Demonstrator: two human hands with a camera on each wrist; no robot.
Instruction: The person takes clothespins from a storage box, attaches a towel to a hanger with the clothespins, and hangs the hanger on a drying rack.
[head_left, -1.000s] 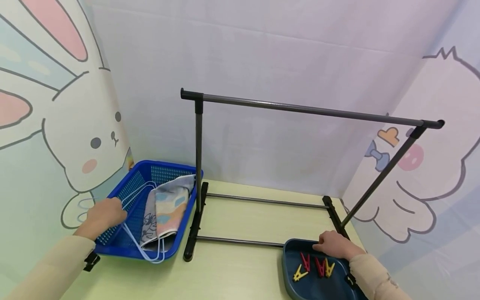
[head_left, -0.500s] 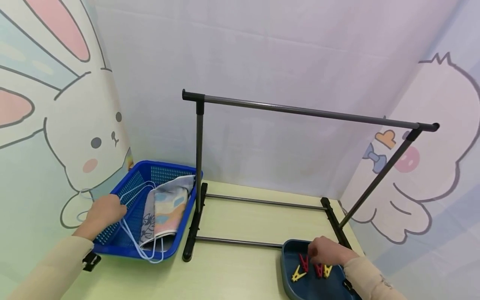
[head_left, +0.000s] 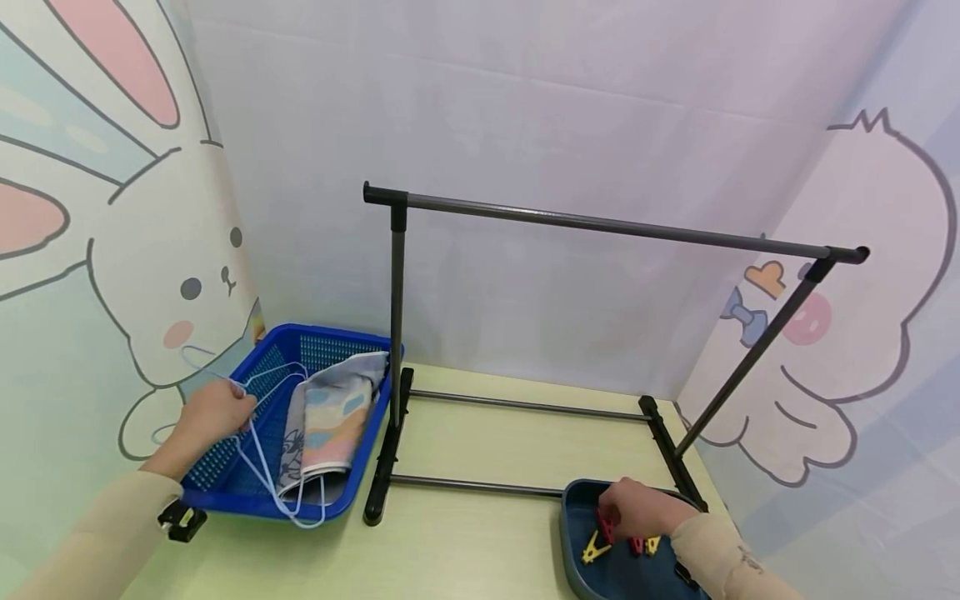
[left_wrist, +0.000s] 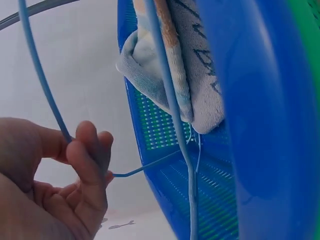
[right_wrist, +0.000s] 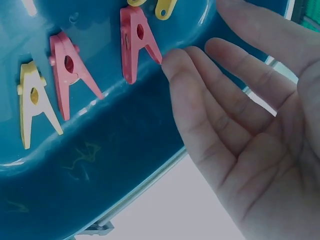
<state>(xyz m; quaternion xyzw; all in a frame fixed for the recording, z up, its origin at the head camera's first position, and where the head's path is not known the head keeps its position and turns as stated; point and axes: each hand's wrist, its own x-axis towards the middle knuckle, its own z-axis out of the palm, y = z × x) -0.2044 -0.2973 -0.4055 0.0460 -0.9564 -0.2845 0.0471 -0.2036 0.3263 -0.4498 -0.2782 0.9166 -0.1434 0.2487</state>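
My left hand pinches a light-blue wire hanger above the left part of a blue plastic basket. More than one hook shows beside this hand, so a second hanger seems to be there. In the left wrist view, thumb and fingers close on the blue hanger wire. A folded patterned towel lies in the basket. My right hand reaches into a dark blue tray. Its fingers are loosely bent and parted, with fingertips beside a red clothespin; nothing is held.
Another red clothespin and a yellow clothespin lie in the tray, with another yellow clothespin at its left. A dark metal rack stands between basket and tray. Its base bars lie on the pale tabletop.
My right hand has moved left from the tray's far rim to over the clothespins. The left hand has turned slightly, and one hanger hook has swung upward.
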